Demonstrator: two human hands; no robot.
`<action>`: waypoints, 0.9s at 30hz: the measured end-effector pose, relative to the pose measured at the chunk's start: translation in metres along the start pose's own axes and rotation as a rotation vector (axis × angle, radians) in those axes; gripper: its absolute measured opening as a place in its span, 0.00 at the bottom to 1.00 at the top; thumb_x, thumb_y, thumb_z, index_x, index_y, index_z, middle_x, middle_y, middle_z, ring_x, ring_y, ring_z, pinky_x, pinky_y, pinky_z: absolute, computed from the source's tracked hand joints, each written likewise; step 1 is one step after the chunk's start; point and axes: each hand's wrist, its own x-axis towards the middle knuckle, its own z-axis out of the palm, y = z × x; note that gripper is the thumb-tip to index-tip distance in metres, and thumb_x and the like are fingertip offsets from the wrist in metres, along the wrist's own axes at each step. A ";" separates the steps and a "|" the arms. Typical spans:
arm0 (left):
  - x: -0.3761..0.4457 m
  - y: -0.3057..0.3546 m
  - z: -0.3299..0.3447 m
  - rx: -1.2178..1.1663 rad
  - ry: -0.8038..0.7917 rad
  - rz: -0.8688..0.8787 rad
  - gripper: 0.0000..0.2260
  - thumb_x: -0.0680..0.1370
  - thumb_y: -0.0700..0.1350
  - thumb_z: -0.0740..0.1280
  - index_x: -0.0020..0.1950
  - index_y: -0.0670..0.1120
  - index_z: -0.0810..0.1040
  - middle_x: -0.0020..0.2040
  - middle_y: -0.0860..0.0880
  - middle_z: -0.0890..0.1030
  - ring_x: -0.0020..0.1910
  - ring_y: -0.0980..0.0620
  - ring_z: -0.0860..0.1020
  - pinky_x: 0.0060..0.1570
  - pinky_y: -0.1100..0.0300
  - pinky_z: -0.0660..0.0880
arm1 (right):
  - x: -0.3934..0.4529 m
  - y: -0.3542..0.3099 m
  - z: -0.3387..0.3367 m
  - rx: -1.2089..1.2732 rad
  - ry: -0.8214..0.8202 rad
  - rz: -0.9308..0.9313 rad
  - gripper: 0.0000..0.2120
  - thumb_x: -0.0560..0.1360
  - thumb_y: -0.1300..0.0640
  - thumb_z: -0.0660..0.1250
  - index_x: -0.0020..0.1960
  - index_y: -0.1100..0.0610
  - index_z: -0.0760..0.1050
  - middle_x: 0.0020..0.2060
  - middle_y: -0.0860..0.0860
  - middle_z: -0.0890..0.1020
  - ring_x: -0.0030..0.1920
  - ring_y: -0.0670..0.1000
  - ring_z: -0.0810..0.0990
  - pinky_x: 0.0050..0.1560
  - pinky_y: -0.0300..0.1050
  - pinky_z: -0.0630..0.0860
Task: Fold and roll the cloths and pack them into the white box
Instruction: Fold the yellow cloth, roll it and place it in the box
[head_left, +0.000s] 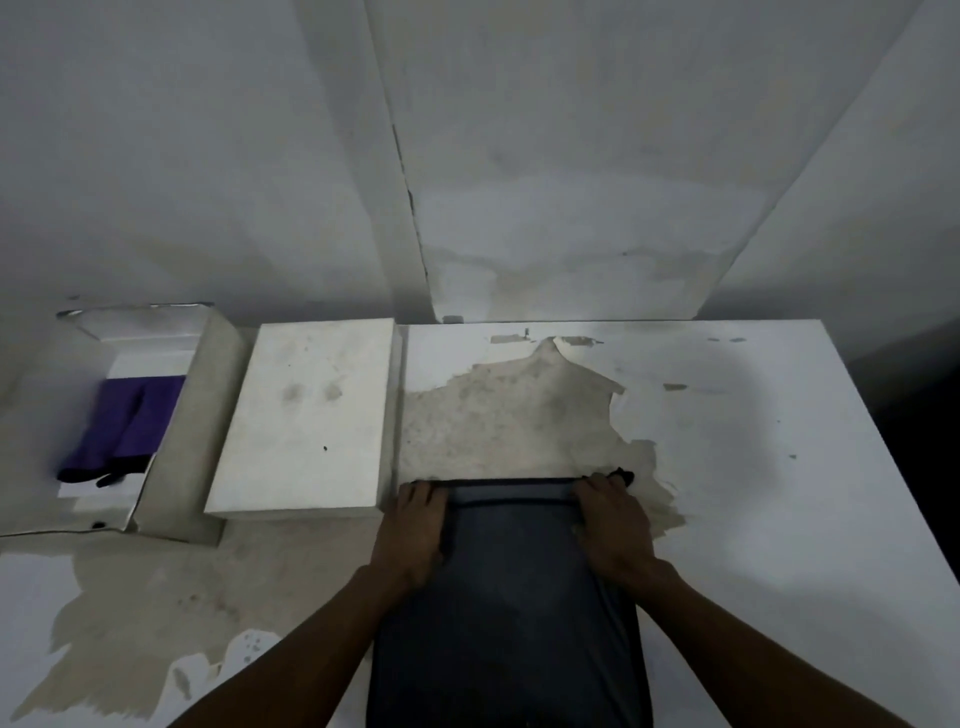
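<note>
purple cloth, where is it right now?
Head view, far left: the purple cloth lies inside the open white box, left of the white lid and well away from both hands.

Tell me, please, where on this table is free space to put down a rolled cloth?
The widest free patch is the table right of the dark cloth, out to its right edge. Another lies beyond the cloth, beside the white lid. The near-left corner is also bare. The left is crowded: the white box already holds a purple cloth. Both the left hand and right hand occupy the cloth's far edge.
</note>
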 end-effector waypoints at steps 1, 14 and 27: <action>0.002 0.001 -0.001 0.020 -0.011 -0.007 0.25 0.72 0.42 0.68 0.69 0.45 0.67 0.66 0.44 0.70 0.65 0.43 0.66 0.62 0.53 0.68 | 0.002 0.001 0.000 -0.036 -0.010 0.009 0.09 0.73 0.61 0.62 0.52 0.58 0.74 0.53 0.52 0.76 0.56 0.54 0.71 0.44 0.46 0.66; -0.001 -0.004 -0.033 -0.113 -0.007 -0.004 0.07 0.75 0.41 0.63 0.52 0.44 0.76 0.53 0.45 0.79 0.49 0.47 0.78 0.41 0.60 0.71 | 0.000 0.011 -0.021 -0.133 0.047 0.092 0.06 0.70 0.56 0.65 0.46 0.55 0.76 0.50 0.52 0.76 0.56 0.56 0.70 0.50 0.49 0.64; 0.000 -0.001 -0.070 -0.186 0.222 -0.089 0.01 0.74 0.39 0.64 0.43 0.44 0.74 0.46 0.47 0.78 0.45 0.46 0.77 0.38 0.58 0.69 | 0.001 0.013 -0.058 -0.127 0.176 0.170 0.06 0.69 0.55 0.69 0.45 0.56 0.80 0.46 0.55 0.76 0.53 0.57 0.71 0.46 0.48 0.67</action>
